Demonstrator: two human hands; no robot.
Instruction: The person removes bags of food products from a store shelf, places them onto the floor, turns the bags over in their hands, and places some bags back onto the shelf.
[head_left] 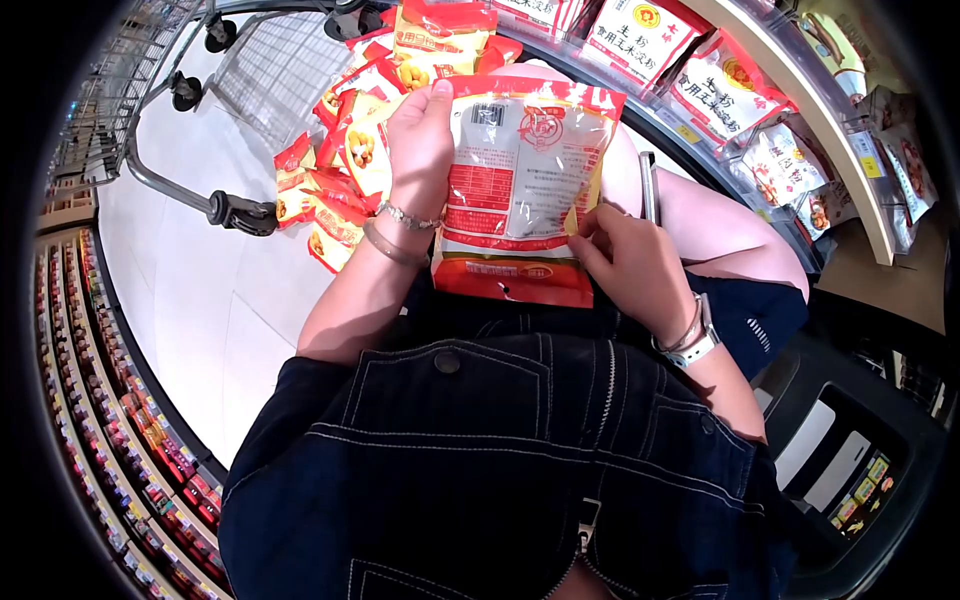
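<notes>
A red, white and yellow plastic food bag (520,190) is held up in front of my lap, its printed side with a barcode toward me. My left hand (420,135) grips its left edge near the top corner, thumb on the front. At the lower right edge, my right hand (630,262) pinches the bag between thumb and bent fingers. Beyond my left hand, a heap of similar red and yellow bags (365,150) lies on the floor. The bag hides part of my lap.
White and red starch bags (640,40) line a curved-looking shelf (835,95) at right. A wire shopping cart (150,170) with black wheels stands at upper left. Shelves of small jars (130,440) run along the left. A black plastic crate or stool (860,450) is at lower right.
</notes>
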